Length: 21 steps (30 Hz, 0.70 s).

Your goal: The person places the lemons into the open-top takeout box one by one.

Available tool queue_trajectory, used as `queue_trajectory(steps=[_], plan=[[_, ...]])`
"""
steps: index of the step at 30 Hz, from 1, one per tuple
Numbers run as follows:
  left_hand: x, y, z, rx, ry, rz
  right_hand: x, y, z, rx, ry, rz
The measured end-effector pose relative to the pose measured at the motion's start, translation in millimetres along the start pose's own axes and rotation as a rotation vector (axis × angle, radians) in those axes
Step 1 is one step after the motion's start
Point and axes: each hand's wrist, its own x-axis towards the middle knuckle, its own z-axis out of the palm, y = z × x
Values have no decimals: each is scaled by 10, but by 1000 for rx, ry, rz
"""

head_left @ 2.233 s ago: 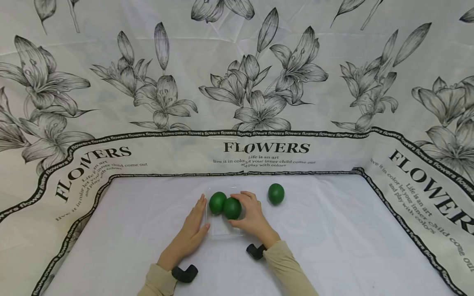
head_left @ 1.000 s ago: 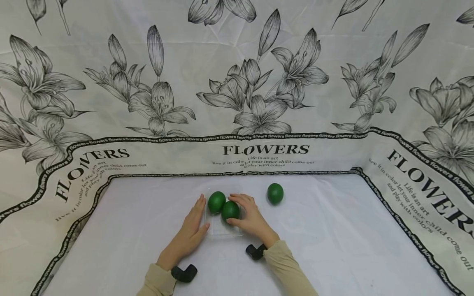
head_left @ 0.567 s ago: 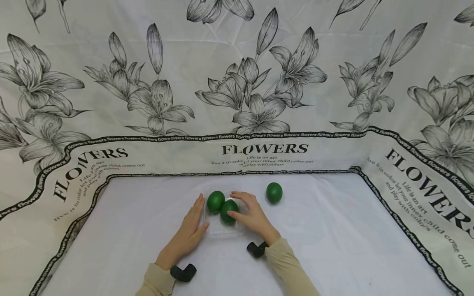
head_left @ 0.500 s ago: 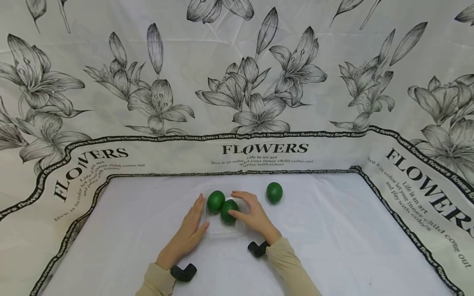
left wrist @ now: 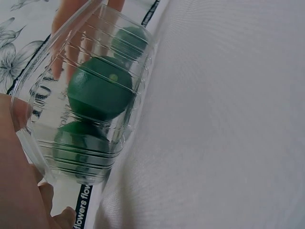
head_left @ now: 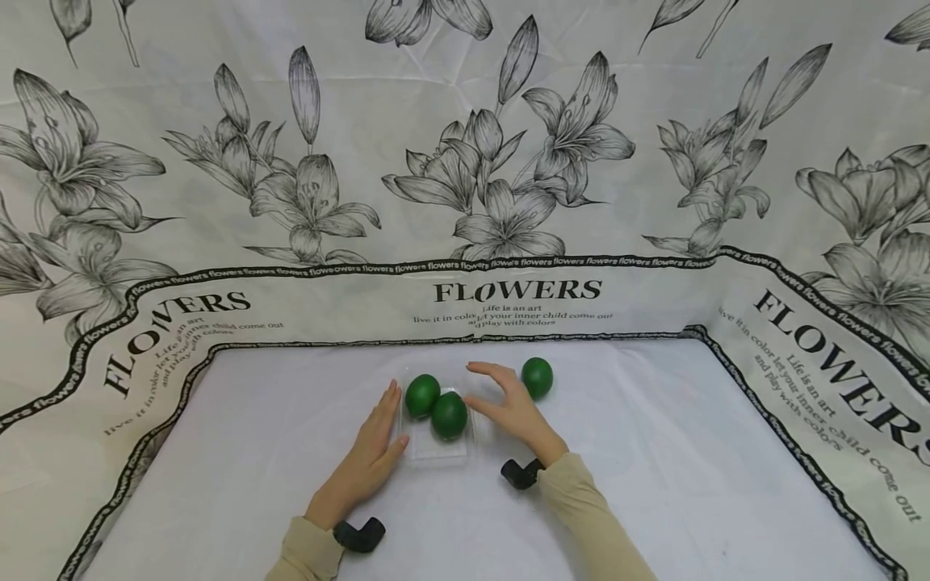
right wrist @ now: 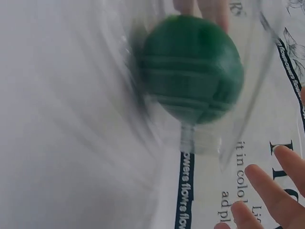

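In the head view a clear plastic box (head_left: 439,452) stands on the white cloth. Two glossy green oval fruits, like limes, lie in it: one at the back left (head_left: 423,395) and one in front, to its right (head_left: 449,415). My left hand (head_left: 374,456) rests along the box's left side with straight fingers. At the right side is my right hand (head_left: 514,407), thumb and fingers spread, holding nothing, its thumb tip near the front fruit. Through the ribbed box wall (left wrist: 128,109) in the left wrist view, green fruits and fingers show.
A third green fruit (head_left: 537,378) lies on the white tablecloth (head_left: 654,452) just beyond the right hand. Behind the table hangs a flower-printed cloth (head_left: 508,202) with a black border. A black wrist mount (head_left: 359,535) sits at the left wrist, another (head_left: 521,474) at the right.
My right hand lowered the front fruit slightly in the box, let go of it and drew back to the right. The left hand stays at the box's side.
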Motion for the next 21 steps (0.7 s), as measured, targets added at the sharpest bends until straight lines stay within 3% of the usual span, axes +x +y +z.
queue_trajectory(steps=[7,13,21], plan=[[-7,-24,15,16,-4,-3,58,60,-243,7,48,103],[2,6,14,-12,20,8,27,220,-443,26,142,138],[-2,13,5,-1,24,12,-66,225,-650,198,228,183]])
